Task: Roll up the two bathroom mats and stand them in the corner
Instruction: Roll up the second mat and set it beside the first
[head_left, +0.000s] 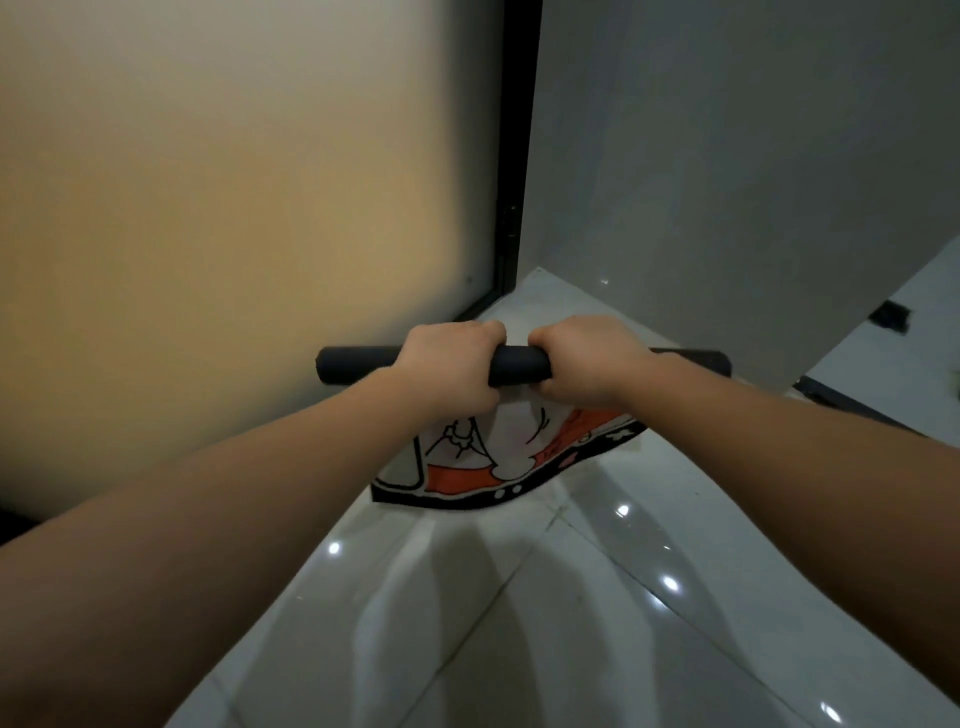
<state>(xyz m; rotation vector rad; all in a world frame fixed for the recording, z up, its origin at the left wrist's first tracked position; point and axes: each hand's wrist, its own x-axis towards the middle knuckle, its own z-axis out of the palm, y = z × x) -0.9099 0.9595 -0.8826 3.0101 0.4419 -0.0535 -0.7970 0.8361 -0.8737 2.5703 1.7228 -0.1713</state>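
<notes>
left hand (449, 366), right hand (589, 361): both clenched on mat (519, 366) roll | mat: lifted above floor (519, 597), near corner, tail hanging unrolled | risk: slack grip, roll unwinds

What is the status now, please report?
Left hand and right hand both grip the mat, side by side. Mat partly rolled, printed end hanging loose above floor. Nothing in the way.
</notes>
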